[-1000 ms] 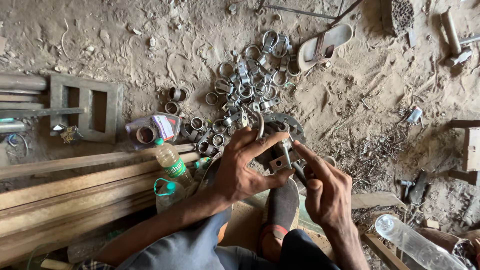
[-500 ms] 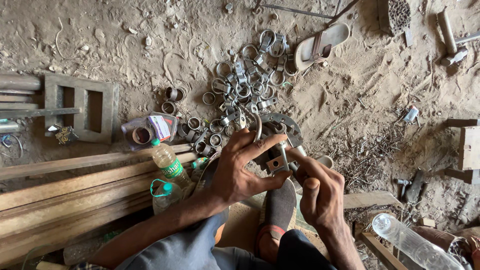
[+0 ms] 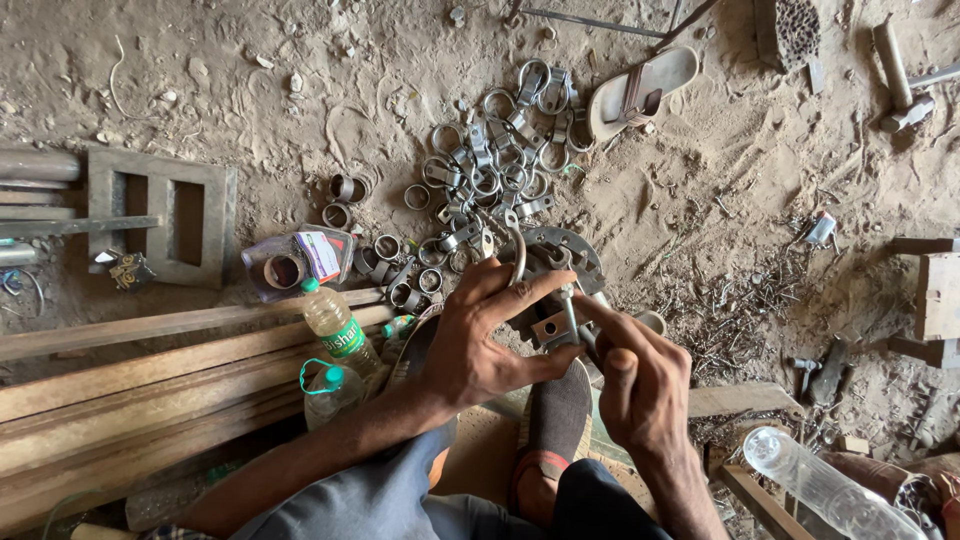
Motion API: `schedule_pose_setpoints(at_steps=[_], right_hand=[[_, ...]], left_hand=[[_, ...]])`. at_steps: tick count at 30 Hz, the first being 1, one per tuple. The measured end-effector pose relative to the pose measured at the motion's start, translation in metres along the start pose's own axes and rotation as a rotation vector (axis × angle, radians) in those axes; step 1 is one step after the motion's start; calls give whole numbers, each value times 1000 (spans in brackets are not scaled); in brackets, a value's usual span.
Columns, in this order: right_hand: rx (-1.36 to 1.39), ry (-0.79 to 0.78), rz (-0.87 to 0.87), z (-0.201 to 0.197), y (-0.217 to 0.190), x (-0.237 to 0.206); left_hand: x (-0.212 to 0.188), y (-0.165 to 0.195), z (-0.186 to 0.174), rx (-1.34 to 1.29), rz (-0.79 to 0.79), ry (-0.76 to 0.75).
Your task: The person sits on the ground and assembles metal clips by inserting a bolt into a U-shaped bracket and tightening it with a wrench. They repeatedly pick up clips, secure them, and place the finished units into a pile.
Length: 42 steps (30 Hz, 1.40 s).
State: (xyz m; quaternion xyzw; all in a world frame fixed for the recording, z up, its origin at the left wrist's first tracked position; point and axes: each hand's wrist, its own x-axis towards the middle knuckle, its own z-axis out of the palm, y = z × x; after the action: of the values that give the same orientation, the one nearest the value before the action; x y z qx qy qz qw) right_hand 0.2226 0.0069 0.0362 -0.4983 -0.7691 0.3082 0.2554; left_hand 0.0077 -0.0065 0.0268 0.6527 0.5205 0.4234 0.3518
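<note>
- A dusty dirt floor (image 3: 300,60) serves as the work surface, seen from above, littered with metal scraps.
- The left hand (image 3: 480,345) is curled, its fingers and thumb closed around a curved metal clamp (image 3: 530,290), holding it just above the person's foot.
- The right hand (image 3: 640,385) is closed into a pinch, thumb and fingers gripping a bolt (image 3: 570,305) that stands upright through the clamp's flat lugs; the two hands touch at the clamp.
- Directly under both hands lies a round metal disc (image 3: 570,250), partly hidden by them.
- Just beyond, away from the person, sits a pile of similar ring clamps (image 3: 490,160), with loose short rings (image 3: 345,200) to its left.
- Two plastic bottles (image 3: 335,325) with green caps lie beside the left forearm, against long wooden planks (image 3: 120,380).
- A sandal (image 3: 640,90) lies past the pile, and a hammer (image 3: 900,80) near the top right corner.
- A clear bottle (image 3: 820,490) lies by the right wrist.
</note>
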Motion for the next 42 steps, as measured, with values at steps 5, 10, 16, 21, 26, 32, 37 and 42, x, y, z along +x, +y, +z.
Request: schedule_pose_setpoints(at_steps=[5, 10, 16, 21, 26, 32, 37, 42], right_hand=[[9, 18, -83, 2, 4, -2], [-41, -2, 19, 2, 8, -4], [-40, 39, -82, -2, 6, -2], [-10, 9, -93, -5, -3, 4], [54, -16, -47, -8, -3, 5], [-156, -220, 10, -8, 6, 5], [103, 0, 133, -11, -3, 6], [47, 87, 31, -9, -21, 12]], left_hand=[[-1, -1, 1, 12, -2, 6], [-1, -1, 1, 6, -5, -9], [0, 2, -1, 36, -8, -4], [0, 2, 0, 11, -5, 3], [-3, 1, 0, 9, 22, 18], [-2, 6, -5, 37, 74, -16], [5, 10, -9, 71, 193, 23], [5, 12, -12, 248, 214, -46]])
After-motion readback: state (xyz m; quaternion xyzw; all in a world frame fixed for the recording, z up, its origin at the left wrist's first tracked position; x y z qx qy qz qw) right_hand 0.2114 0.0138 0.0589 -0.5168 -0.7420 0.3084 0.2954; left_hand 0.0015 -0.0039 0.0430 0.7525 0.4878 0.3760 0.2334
